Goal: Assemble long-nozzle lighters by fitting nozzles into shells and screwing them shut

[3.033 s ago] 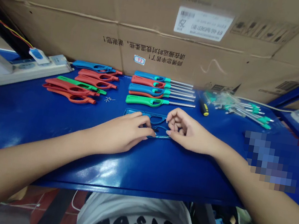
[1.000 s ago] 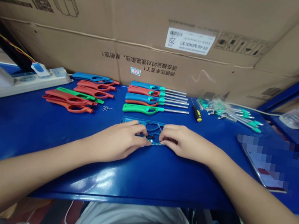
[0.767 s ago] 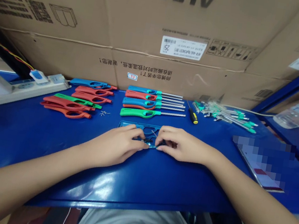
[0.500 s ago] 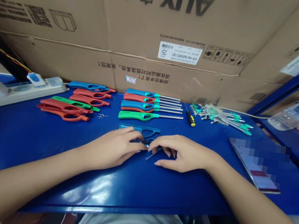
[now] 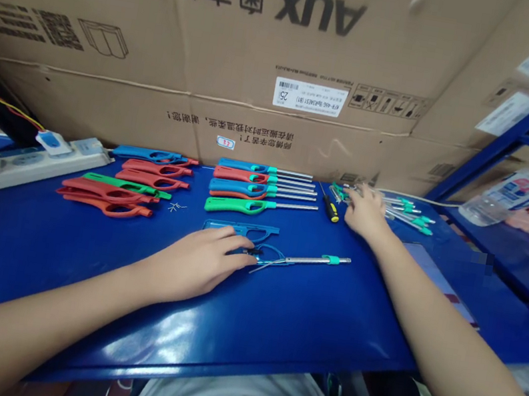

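My left hand (image 5: pixel 213 260) is closed, thumb and fingers pinched on the inner end of a lighter mechanism (image 5: pixel 307 260), whose metal tube with a green collar points right. Thin wires curve around the pinched end. Just behind lies an open blue lighter shell half (image 5: pixel 264 230). My right hand (image 5: pixel 366 213) reaches over a pile of metal lighter tubes with green collars (image 5: pixel 407 212) at the back right. Its fingertips are down among them; whether they grip one is hidden.
Finished-looking lighters (image 5: pixel 237 205) lie in a row at the back, beside a yellow-black screwdriver (image 5: pixel 332 209). Coloured handle shells (image 5: pixel 118 190) and small screws (image 5: pixel 174 207) are to the left. A power strip (image 5: pixel 31 167), a phone (image 5: pixel 448 283) and a bottle (image 5: pixel 516 193) flank the work area.
My right hand has left the mechanism and moved back and right to the pile of tubes. The mechanism's tube now shows fully. My left hand has stayed in place.
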`<act>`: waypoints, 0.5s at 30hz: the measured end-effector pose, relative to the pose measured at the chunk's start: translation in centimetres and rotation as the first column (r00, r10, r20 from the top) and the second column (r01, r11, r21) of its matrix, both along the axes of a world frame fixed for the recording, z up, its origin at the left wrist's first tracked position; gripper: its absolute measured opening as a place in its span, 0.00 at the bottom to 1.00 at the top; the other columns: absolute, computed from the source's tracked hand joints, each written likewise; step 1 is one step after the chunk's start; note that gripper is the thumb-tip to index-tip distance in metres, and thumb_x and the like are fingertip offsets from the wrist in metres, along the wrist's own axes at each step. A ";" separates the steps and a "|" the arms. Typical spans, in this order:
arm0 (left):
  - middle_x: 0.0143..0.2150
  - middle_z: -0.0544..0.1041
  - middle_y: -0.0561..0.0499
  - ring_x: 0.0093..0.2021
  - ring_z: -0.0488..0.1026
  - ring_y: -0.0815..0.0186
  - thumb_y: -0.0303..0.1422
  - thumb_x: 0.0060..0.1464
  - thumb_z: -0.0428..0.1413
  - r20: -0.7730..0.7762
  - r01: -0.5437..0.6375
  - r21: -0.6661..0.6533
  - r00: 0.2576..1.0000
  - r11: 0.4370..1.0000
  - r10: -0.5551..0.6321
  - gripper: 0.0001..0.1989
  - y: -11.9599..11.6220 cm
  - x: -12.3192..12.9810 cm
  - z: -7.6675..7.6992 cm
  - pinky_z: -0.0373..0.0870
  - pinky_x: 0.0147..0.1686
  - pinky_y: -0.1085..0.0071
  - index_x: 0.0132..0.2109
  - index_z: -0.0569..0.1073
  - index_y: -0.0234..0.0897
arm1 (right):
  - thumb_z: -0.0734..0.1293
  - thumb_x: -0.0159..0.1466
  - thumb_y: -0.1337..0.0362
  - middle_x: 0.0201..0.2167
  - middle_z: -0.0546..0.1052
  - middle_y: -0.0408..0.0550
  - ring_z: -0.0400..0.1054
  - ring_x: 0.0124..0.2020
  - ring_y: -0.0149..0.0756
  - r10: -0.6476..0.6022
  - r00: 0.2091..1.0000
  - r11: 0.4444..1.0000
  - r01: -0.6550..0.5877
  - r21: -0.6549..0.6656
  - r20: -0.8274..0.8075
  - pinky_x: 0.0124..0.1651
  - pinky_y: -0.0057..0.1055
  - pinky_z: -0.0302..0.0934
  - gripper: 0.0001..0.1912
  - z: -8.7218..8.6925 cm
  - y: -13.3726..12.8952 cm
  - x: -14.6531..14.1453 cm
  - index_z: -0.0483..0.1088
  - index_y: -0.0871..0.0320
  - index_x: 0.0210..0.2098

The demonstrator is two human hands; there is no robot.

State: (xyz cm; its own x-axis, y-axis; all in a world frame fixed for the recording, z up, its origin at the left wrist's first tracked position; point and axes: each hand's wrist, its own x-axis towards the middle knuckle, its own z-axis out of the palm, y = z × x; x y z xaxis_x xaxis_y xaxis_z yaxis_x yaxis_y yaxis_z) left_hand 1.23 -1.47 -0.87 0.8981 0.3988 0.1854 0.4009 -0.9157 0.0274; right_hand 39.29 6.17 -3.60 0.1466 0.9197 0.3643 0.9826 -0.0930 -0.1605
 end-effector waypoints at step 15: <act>0.55 0.80 0.49 0.48 0.77 0.60 0.30 0.70 0.47 0.100 0.067 0.049 0.992 0.997 -0.072 0.16 0.1 -0.3 -0.1 0.77 0.46 0.64 0.55 0.77 0.38 | 0.64 0.58 0.68 0.45 0.77 0.56 0.67 0.54 0.56 0.056 0.998 0.991 -0.052 0.123 -0.028 0.62 0.61 0.49 0.10 -0.6 0.7 0.3 0.68 0.55 0.40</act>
State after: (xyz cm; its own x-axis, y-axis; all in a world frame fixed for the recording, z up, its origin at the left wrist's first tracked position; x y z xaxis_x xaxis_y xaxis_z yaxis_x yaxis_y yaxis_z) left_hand 0.96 -1.33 -0.98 0.8991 0.3249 0.2934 0.3333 -0.9426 0.0224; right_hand 39.57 6.89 -4.17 0.1108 0.8755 0.4704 0.9800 -0.0176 -0.1982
